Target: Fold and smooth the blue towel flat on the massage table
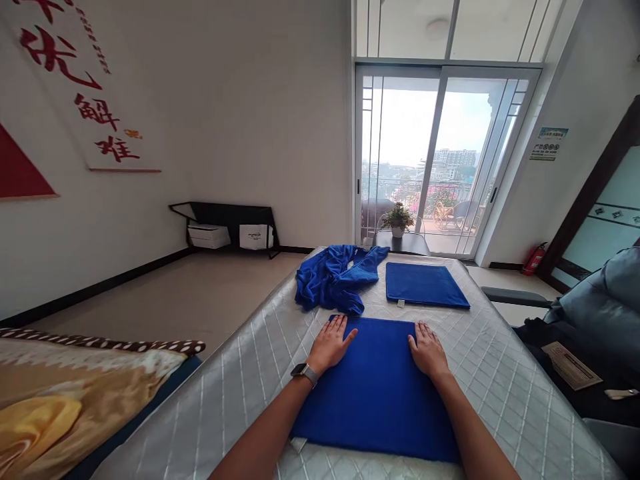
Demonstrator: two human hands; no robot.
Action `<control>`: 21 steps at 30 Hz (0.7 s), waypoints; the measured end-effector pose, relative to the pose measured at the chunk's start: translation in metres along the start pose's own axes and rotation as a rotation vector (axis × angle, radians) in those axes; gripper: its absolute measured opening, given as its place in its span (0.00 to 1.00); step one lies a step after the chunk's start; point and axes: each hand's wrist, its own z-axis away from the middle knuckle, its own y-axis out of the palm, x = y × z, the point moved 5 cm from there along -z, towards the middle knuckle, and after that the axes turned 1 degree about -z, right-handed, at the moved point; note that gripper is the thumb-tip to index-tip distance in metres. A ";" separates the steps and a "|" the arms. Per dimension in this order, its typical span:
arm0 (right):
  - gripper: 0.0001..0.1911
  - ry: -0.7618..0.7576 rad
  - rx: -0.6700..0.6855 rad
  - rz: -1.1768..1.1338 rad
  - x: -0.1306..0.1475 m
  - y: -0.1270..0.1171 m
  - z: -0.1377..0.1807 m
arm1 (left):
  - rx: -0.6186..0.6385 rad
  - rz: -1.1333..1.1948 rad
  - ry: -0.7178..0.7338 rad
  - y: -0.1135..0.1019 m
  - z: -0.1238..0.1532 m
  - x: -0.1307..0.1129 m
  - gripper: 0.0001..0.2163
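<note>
A blue cloth point(380, 393), spread flat in a rough rectangle, lies on the quilted silver-white mattress point(240, 400) in front of me. My left hand point(330, 343) rests flat on its far left corner, fingers stretched out, with a watch on the wrist. On the far right corner lies my right hand point(429, 350), palm down with the fingers extended. Just beyond, a neatly folded blue cloth point(425, 285) with a small white tag sits to the right. To its left is a crumpled heap of blue cloth point(333, 277).
A bed with a patterned cover point(100, 393) stands at the left. Behind the mattress are a potted plant point(398, 219) on a small dark table and a sliding glass door point(395, 133). At right is a dark padded chair point(605, 293); a black rack point(230, 213) stands along the wall.
</note>
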 end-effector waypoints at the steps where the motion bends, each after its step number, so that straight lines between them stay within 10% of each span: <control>1: 0.36 -0.001 0.001 0.003 0.000 0.000 0.000 | -0.010 -0.002 -0.005 0.001 0.000 0.005 0.36; 21: 0.36 0.039 0.043 0.061 0.003 -0.003 0.001 | -0.018 0.045 -0.046 -0.003 0.003 0.005 0.39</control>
